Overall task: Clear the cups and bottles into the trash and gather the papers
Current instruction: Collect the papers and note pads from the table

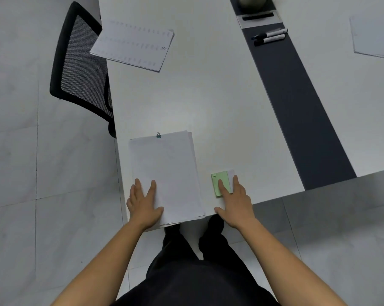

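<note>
- Left hand (143, 204): grip apart, fingers straight, palm flat on the lower-left corner of the paper stack (171, 173), lower centre of frame. My read: it pins the stack, which lies right along the table (208, 96) edge.
- Binder clip (158, 135) is on the stack's far edge. Lower sheets fan out slightly to the right, so it isn't squared yet.
- Right hand (235, 199): grip apart too, fingers flat on the green note pad (218, 180) and the white slips (231, 175) under it, just right of the stack. Nothing pinched or lifted.
- Likely step: slide the small notes over and merge them with the stack.
- Left to gather: second paper set (133, 45) upper left, corner overhanging the table by the chair (80, 62); loose sheet (374, 36) upper right. Both are well apart from the hands.
- Markers (270, 37) are on the dark strip, upper centre-right.
- No cups or bottles clearly in view. The grey object at the top edge is cut off, can't tell what it is.
</note>
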Motion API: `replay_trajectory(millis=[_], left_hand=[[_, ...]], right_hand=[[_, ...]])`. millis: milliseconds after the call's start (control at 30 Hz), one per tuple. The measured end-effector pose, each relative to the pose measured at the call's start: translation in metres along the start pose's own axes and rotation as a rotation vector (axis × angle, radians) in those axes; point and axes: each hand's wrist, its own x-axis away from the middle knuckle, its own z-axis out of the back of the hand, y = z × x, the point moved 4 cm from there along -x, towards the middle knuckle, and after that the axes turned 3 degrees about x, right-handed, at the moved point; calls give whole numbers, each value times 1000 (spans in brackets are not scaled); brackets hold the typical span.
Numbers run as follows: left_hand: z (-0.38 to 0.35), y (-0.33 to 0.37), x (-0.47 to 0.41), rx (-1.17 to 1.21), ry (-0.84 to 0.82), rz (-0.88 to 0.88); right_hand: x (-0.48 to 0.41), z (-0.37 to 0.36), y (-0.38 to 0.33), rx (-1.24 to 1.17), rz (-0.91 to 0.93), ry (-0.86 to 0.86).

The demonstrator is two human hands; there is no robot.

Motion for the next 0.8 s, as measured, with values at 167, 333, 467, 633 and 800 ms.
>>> replay_trajectory(millis=[167, 333, 467, 633, 800], left_hand=[[2, -4, 4, 55, 29, -26], [31, 10, 32, 427, 202, -44], [72, 28, 81, 653, 340, -105], [103, 27, 154, 1081, 434, -28], [106, -5, 205, 1245, 593, 141]], right_hand=[[-3, 7, 0, 4, -2, -49], [23, 35, -1, -353, -30, 164], [61, 81, -9, -643, -10, 322], [112, 116, -19, -1042, 50, 293], [121, 108, -37, -1203, 92, 193]])
